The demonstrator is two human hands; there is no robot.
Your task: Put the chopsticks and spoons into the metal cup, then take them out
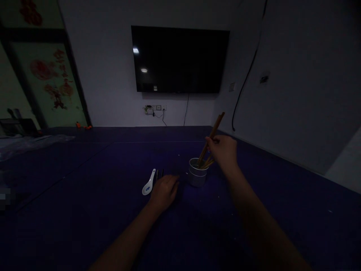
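My right hand [223, 151] is closed around brown wooden chopsticks [214, 130], their lower ends standing in a small grey metal cup [196, 175] on the dark blue table [84, 195]. More chopsticks lean inside the cup. My left hand [165, 191] rests palm down on the table just left of the cup, fingers lying flat over some dark sticks [159, 174] that poke out beyond them. A white ceramic spoon [148, 184] with a blue mark lies beside that hand on its left.
A black television [179, 59] hangs on the white wall behind the table, with wall sockets [154, 108] and cables below it. Clear plastic sheeting [25, 143] lies at the table's far left. A flowered panel [50, 79] stands at the left.
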